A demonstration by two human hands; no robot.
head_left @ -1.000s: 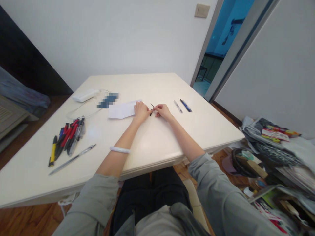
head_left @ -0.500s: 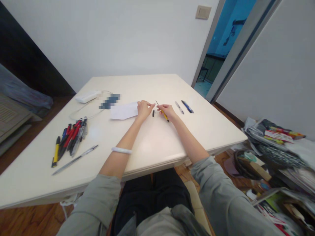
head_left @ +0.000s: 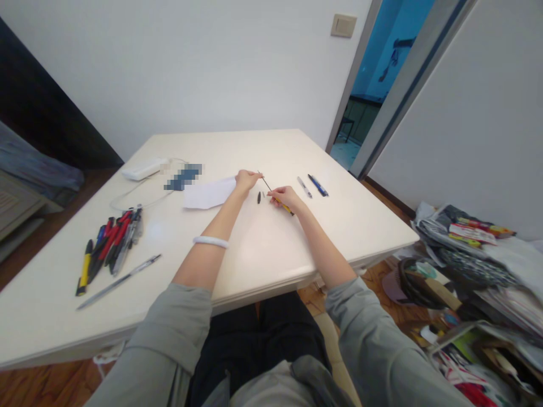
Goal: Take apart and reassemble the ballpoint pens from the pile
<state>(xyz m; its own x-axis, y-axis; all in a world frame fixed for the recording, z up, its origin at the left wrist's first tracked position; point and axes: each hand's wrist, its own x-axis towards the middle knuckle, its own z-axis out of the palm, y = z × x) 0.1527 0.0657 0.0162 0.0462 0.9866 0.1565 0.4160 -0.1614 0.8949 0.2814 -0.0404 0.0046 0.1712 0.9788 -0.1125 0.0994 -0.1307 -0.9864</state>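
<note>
Head view: my left hand (head_left: 246,180) pinches the refill (head_left: 266,183), right hand (head_left: 289,198) clasps the pen barrel (head_left: 288,209). Light, bendy, I judge; hold it near the barrel.

The table (head_left: 263,249) has a smooth, glossy cream top. The sheet of paper (head_left: 207,193) is matt white. The yellow pen barrel (head_left: 285,207) in the right hand (head_left: 288,198) and the loose pens (head_left: 112,240) look like shiny plastic. The material of the thin dark refill (head_left: 266,183) in the left hand (head_left: 246,181) cannot be told. The bangle (head_left: 211,242) is smooth, the sleeves (head_left: 169,339) are matt grey cloth, and the floor (head_left: 25,390) is varnished wood.
</note>
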